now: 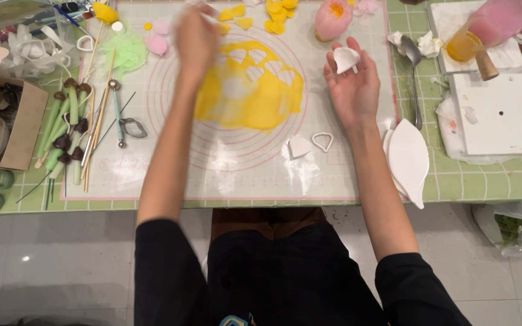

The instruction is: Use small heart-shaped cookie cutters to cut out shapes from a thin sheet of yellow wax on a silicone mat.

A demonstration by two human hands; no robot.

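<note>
Yellow clay sheet [250, 90] on a pink-ringed white mat [237, 163], green-gridded table [484, 178].

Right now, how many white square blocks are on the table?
2. One white block lies at the right on the green mat; the other block sits behind it, partly under a pink bottle. More may be hidden off-frame.

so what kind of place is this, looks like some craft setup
Probably a home craft table for making clay or sugar-paste flowers. A rolled yellow sheet with petal shapes cut out lies on a ringed work mat, a finished pink flower bud stands behind, and the right hand holds a white petal.
</note>
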